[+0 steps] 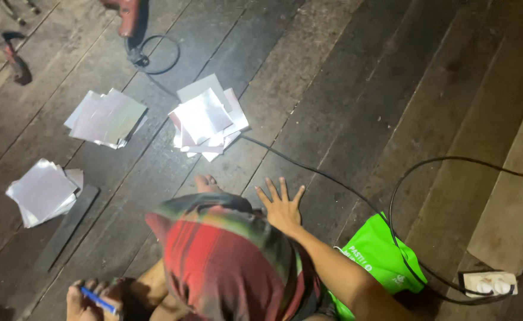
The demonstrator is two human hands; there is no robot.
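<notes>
With the right hand (282, 208) flat, open on the floor (356, 89) and the left hand (86, 300) gripping a blue pen (99, 300), the nearby cable (309, 169) could perhaps snag a shifting arm.

Green bag (376, 252), white socket strip (490, 283)

Right hand (282, 208) flat on plank floor (345, 89) — left hand (86, 300) around blue pen (98, 299), 3 paper stacks (208, 122) nearby.

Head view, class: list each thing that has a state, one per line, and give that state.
Right hand: open, flat on the floor planks.
Left hand: shut on a blue pen.
Three sheet stacks: loose, fanned, lying flat.
Black cable: slack, running across the planks.
Power strip: plugged, cables attached.
Green bag: crumpled, lying down.
</notes>
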